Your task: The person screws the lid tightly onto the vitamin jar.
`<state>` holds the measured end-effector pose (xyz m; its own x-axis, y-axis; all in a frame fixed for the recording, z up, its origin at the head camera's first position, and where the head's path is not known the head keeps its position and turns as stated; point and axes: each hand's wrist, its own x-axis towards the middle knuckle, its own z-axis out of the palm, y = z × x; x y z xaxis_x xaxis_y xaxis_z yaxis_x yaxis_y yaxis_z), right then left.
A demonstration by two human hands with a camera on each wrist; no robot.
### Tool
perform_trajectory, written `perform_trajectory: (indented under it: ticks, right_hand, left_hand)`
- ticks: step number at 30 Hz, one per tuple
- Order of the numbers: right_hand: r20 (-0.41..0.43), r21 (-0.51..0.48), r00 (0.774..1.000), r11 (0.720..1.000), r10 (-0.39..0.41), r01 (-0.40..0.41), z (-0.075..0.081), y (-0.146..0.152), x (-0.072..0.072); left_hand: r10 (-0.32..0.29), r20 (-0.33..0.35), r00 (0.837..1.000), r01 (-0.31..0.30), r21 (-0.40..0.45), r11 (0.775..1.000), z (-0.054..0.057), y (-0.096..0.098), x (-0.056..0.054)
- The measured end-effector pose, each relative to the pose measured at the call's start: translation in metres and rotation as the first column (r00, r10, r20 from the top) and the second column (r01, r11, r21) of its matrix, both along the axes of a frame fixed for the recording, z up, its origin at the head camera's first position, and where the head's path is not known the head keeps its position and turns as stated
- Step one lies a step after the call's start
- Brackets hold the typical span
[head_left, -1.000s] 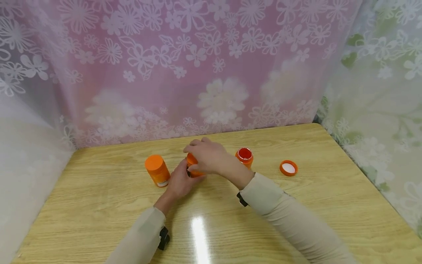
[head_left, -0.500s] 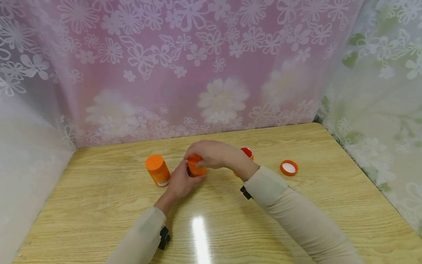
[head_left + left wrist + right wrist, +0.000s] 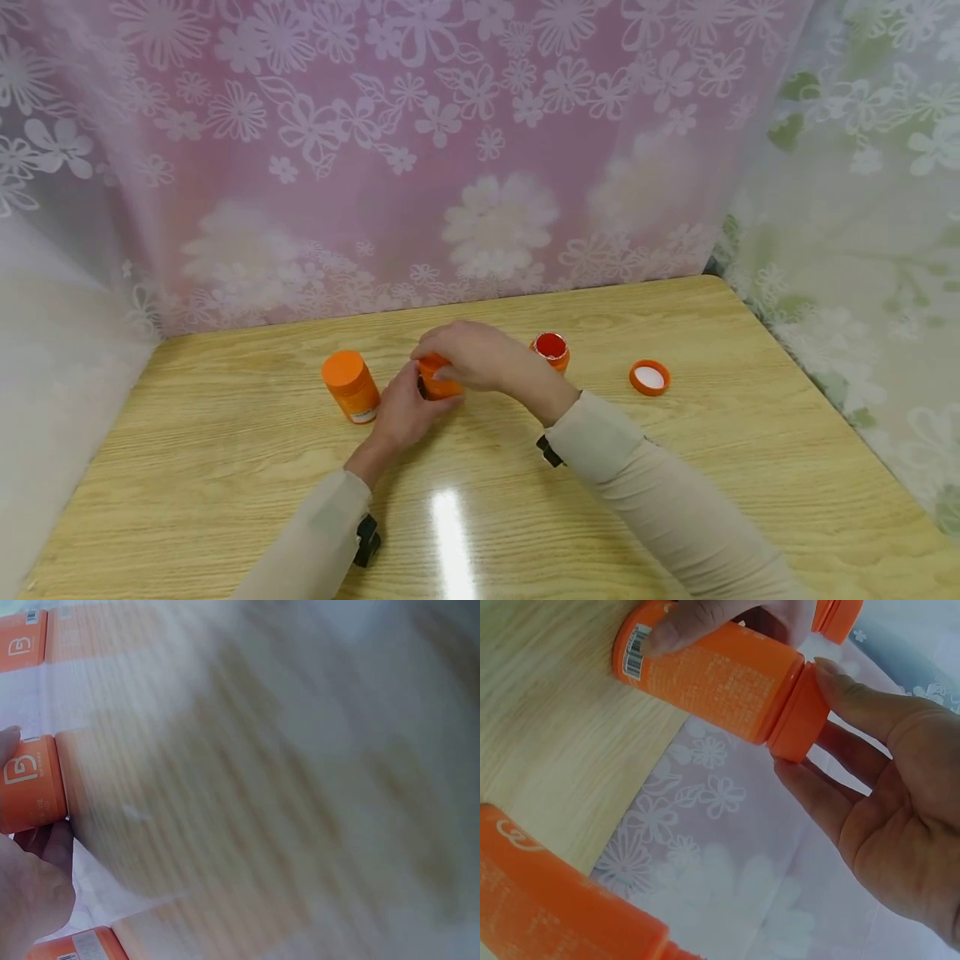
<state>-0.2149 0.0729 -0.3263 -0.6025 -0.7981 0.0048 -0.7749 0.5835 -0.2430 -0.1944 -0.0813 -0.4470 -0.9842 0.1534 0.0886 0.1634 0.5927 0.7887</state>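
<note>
Item: orange bottle [image 3: 437, 385], mid-table [image 3: 225, 467], body clasped in the left hand [image 3: 401, 412]; right hand [image 3: 468, 354] grip curled over its cap [image 3: 799, 712], fingertips pinching the rim. Risk, as judged: a slipping twist could knock the open bottle [image 3: 551, 350] just behind the right wrist.

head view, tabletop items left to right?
capped orange bottle → left hand → held orange bottle, right hand gripping its cap → open orange bottle → loose orange lid, all on the wooden table.
</note>
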Motion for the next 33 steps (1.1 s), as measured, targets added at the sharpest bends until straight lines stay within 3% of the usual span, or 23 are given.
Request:
perform_trajectory:
  ticks: [10,17,25,33]
  right_hand:
    - [0.018,-0.032,0.994,0.993,-0.111,0.111,-0.007,-0.006,0.01]
    - [0.07,-0.028,0.977,0.979,-0.201,0.203,-0.009,-0.006,0.011]
    - [0.06,-0.034,0.984,0.985,-0.168,0.17,-0.011,-0.001,0.009]
    - [0.018,0.039,0.98,0.98,-0.197,0.196,-0.003,0.009,0.007]
  left_hand:
    - [-0.014,-0.041,0.999,0.014,0.005,1.0,0.001,-0.001,0.005]
    - [-0.021,-0.025,0.999,0.022,0.022,1.0,0.001,0.002,0.005]
    - [-0.048,0.023,0.999,0.046,0.056,0.997,0.002,0.001,0.003]
    - [-0.114,0.043,0.993,0.106,0.168,0.98,0.01,0.001,0.004]
